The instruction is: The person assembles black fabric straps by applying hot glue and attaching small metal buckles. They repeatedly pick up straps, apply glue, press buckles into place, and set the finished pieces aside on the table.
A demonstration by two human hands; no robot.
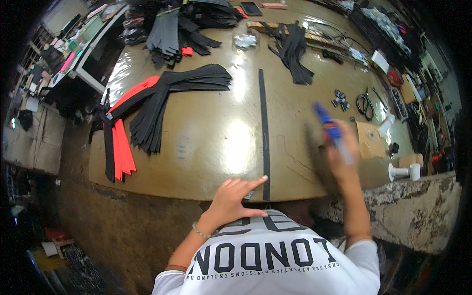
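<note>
A single long black strap (263,118) lies lengthwise on the table, its near end at the front edge. My left hand (236,196) is open at that end, the index fingertip on the strap and the thumb stretched out apart from it. Beside the palm a small greyish piece (249,195) shows only in part. To the right of the strap, my right hand (342,152) is closed around a blue and whitish hand tool (327,120), raised above the table. Motion blur hides what kind of tool it is.
Black and red straps (162,93) lie fanned out at left, with more black bundles (191,29) behind. Another bundle (295,54) lies far right, near small dark clips (340,100), scissors (365,105), cardboard (371,140) and a white spool (400,172). A phone (250,8) lies at the back.
</note>
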